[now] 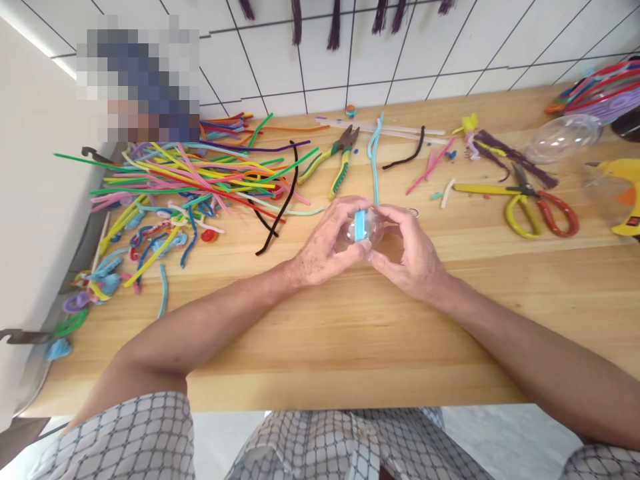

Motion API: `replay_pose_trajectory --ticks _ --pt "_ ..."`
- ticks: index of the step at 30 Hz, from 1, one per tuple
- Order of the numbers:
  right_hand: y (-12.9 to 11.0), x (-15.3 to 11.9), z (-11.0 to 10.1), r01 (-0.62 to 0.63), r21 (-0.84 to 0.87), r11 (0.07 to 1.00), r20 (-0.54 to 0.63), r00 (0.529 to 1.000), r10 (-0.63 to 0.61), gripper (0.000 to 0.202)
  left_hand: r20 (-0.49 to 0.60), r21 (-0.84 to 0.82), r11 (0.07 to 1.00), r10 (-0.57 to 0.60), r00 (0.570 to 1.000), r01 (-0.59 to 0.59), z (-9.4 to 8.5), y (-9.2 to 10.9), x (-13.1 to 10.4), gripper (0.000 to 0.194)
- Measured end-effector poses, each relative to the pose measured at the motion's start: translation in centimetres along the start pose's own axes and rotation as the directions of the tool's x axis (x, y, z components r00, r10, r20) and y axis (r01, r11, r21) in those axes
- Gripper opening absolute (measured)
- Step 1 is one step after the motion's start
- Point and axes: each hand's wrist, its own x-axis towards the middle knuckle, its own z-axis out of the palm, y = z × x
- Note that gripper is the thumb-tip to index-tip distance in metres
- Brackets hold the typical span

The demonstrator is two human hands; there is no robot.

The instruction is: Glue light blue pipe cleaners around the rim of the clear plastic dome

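Between my hands is a clear plastic ball [352,231] with a light blue band [360,225] around it. My left hand [333,245] is closed on its left side, thumb and fingers at the band. Thumb and fingertips of my right hand [411,252] press on the ball from the right. Just beyond the ball lies a light blue pipe cleaner [375,167], folded at its far end. Pliers [341,162] with yellow-green handles rest to its left, and a bent black pipe cleaner [419,151] to its right.
A large pile of colourful pipe cleaners [200,175] spreads at the left. Scissors [530,197], a clear plastic shell [565,138] and a yellow glue gun [623,193] lie at the right. Purple tassels [334,27] hang before the tiled wall [320,67].
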Motion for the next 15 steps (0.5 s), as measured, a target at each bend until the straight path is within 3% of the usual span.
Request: replay_pose_trajectory --ticks 9,15 --pt "-0.03 -0.02 -0.09 -0.050 0.037 0.998 -0.007 0.999 0.050 0.069 0.024 0.040 0.998 0.053 0.998 -0.054 -0.04 -0.31 0.27 0.063" --pt "-0.18 -0.05 -0.08 -0.062 0.032 0.998 -0.012 0.998 0.062 0.069 0.025 0.059 0.997 0.043 0.999 -0.045 0.00 0.07 0.32 0.056"
